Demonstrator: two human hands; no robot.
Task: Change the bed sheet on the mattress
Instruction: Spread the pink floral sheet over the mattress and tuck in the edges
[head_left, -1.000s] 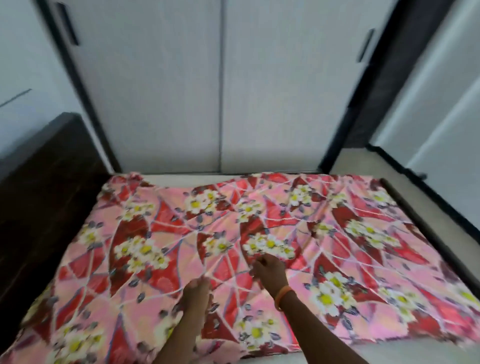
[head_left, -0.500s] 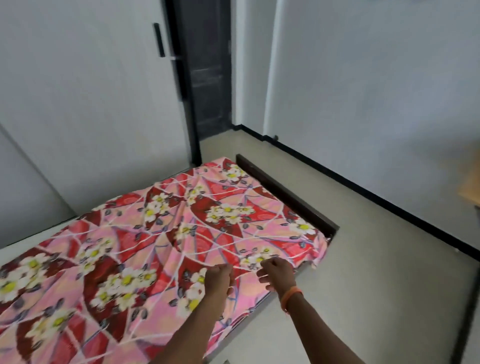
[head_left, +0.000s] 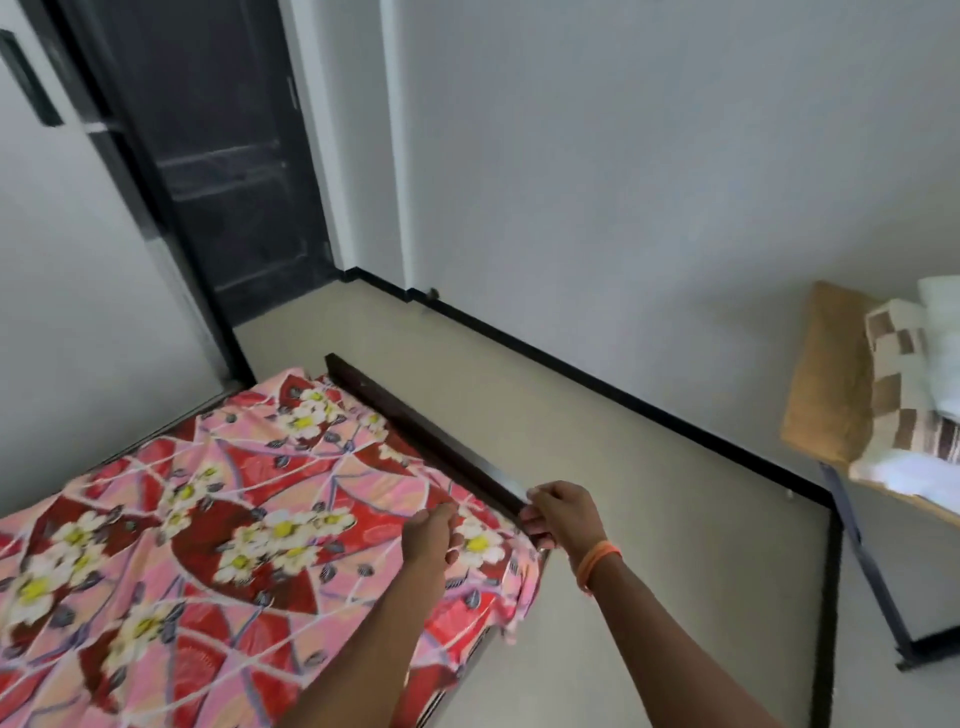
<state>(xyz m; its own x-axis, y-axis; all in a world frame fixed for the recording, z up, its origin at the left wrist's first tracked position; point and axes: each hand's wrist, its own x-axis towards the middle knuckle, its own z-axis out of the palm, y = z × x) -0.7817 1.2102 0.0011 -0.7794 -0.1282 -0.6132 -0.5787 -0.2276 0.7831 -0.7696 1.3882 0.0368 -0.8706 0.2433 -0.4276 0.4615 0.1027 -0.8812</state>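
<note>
The floral bed sheet (head_left: 218, 530) lay spread over the mattress, its near corner hanging off the bed's edge beside the dark wooden bed frame (head_left: 431, 441). The left hand (head_left: 431, 535) pinched a fold of the sheet near that corner. The right hand (head_left: 563, 514), fingers curled, gripped the sheet's edge against the frame rail; an orange wristband (head_left: 597, 561) circled that wrist.
</note>
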